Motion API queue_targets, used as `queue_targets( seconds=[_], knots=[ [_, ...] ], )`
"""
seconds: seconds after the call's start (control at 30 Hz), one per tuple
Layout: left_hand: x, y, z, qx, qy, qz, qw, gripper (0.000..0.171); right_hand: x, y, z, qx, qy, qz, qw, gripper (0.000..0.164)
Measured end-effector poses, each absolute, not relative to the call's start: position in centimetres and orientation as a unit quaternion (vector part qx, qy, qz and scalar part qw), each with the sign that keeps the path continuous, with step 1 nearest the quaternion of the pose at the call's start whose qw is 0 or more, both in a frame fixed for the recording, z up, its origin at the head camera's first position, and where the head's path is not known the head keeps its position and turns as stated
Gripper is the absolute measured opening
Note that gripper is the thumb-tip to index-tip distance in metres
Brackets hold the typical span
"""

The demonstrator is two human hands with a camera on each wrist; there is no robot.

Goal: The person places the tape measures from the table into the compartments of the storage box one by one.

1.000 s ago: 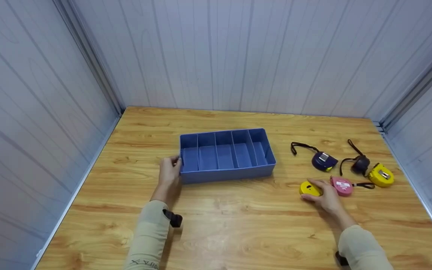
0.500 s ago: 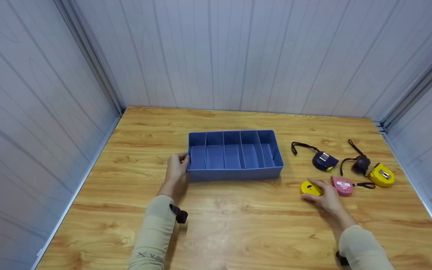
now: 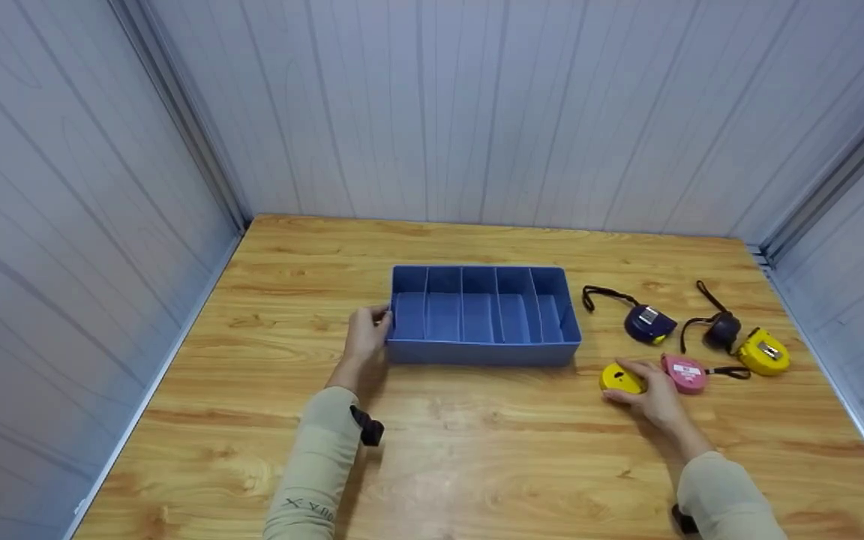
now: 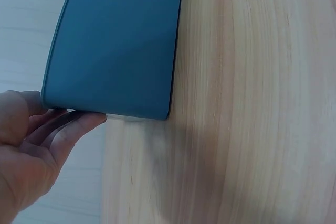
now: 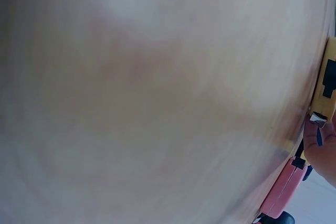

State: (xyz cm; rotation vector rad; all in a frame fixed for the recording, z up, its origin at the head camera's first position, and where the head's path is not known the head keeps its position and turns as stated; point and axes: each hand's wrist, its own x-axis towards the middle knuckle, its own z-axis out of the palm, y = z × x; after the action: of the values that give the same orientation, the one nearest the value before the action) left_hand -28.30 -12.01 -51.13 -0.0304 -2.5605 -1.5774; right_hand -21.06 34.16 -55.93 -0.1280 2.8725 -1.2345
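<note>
Here, the left hand (image 3: 364, 337) grips the upright five-compartment blue tray (image 3: 484, 354), the right hand (image 3: 655, 391) a yellow tape measure (image 3: 619, 378).

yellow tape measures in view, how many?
2: one yellow tape measure held by the right hand; the other yellow tape measure at far right on the table, past the pink one. No sign of others hidden.

Wood-grain tabletop (image 3: 492, 457) beneath pale walls (image 3: 447, 112)
</note>
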Motion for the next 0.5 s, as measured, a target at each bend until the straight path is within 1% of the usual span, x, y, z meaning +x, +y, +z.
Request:
queue_targets(
  seconds=[0.27,0.5],
  knots=[
    [-28.5,-11.2,-51.2,-0.015,-0.849,-0.525,0.061,0.026,-21.0,34.1,-55.7,-0.036,0.917,-0.396,0.02,0.07],
    [-28.6,-10.7,-51.5,-0.042,-0.846,-0.526,0.08,0.025,-21.0,34.1,-55.8,-0.039,0.919,-0.392,0.016,0.069]
  ],
)
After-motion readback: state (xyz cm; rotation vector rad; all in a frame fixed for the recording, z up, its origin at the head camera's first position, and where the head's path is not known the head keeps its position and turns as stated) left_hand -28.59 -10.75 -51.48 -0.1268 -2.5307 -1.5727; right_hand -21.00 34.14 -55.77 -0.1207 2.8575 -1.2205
